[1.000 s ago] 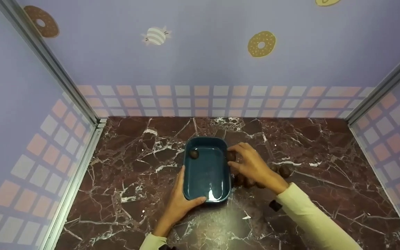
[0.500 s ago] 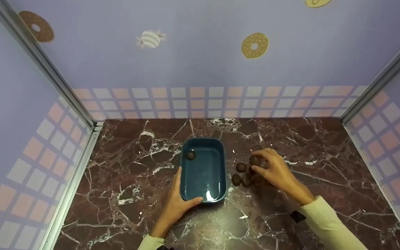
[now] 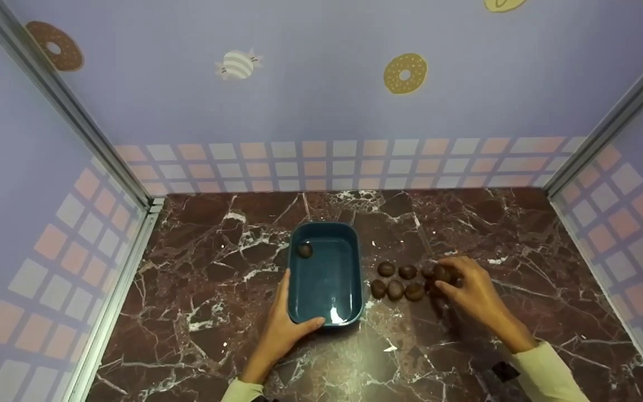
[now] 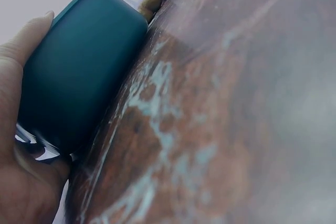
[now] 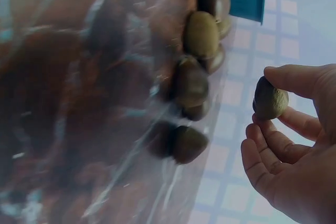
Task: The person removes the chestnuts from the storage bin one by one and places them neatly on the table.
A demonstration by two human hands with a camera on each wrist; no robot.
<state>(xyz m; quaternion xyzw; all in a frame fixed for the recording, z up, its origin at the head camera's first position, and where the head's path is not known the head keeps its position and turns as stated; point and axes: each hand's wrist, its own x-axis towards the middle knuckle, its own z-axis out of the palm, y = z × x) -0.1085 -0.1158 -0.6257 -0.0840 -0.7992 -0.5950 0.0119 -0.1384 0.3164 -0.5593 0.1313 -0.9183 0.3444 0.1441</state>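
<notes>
My left hand (image 3: pixel 289 324) grips the blue rectangular dish (image 3: pixel 353 290), thumb over its near rim and fingers along its left side. In the left wrist view the dish's outer wall (image 4: pixel 86 61) rests close against that palm. One brown chestnut (image 3: pixel 305 250) lies inside, near the left wall. To the right of the dish, my right hand (image 3: pixel 471 290) pinches a chestnut (image 5: pixel 270 99) between thumb and fingertips, held above the table. Below and left of it, several chestnuts (image 3: pixel 396 290) lie in two rough rows, the right end partly hidden by the hand.
The dish and chestnuts stand on a dark red marble-patterned tabletop (image 3: pixel 215 245) with white veins. Purple walls (image 3: pixel 321 95) with printed sweets and pink-and-white squares enclose the back and both sides. Metal strips (image 3: pixel 104 151) run along the corners.
My right hand, holding a chestnut, has moved from the dish's right rim rightward past the rows, uncovering several chestnuts. My left hand stays on the dish; the head view has shifted slightly.
</notes>
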